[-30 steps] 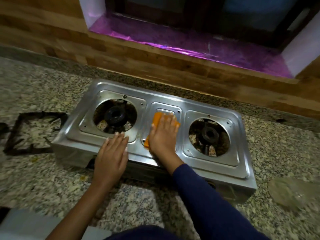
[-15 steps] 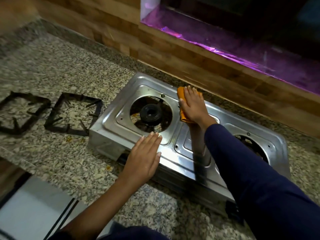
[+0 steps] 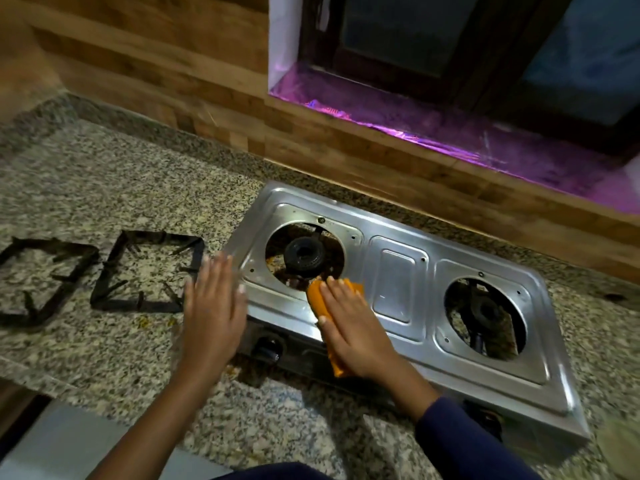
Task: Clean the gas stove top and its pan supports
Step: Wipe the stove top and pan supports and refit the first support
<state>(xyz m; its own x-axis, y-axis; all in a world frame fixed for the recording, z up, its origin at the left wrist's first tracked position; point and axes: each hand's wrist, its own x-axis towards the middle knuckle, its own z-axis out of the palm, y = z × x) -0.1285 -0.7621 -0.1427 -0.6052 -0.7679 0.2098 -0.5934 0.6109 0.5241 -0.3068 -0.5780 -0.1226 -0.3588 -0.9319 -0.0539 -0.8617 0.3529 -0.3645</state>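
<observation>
Right hand (image 3: 349, 327) flat, fingers extended, pressing an orange cloth (image 3: 325, 306) onto the steel gas stove top (image 3: 398, 282), at about 5 o'clock of the left burner (image 3: 304, 256). Cloth runs from the burner opening's rim to the stove's front edge. Left hand (image 3: 214, 310) open, palm down, fingers spread, grasping nothing; blurred at the stove's 9 o'clock corner, contact unclear. One dark blue sleeve (image 3: 464, 441) on the right arm, left forearm bare. Stove: two round burner openings, one burner in each; right burner (image 3: 485, 311) at 3 o'clock of the hands. Brownish residue inside the left opening. Two black square pan supports (image 3: 145, 271) off the stove, side by side on the speckled granite counter (image 3: 104, 188) at 9 o'clock. Wooden backsplash (image 3: 173, 71) and purple-lit window sill (image 3: 450, 140) at 12 o'clock.
</observation>
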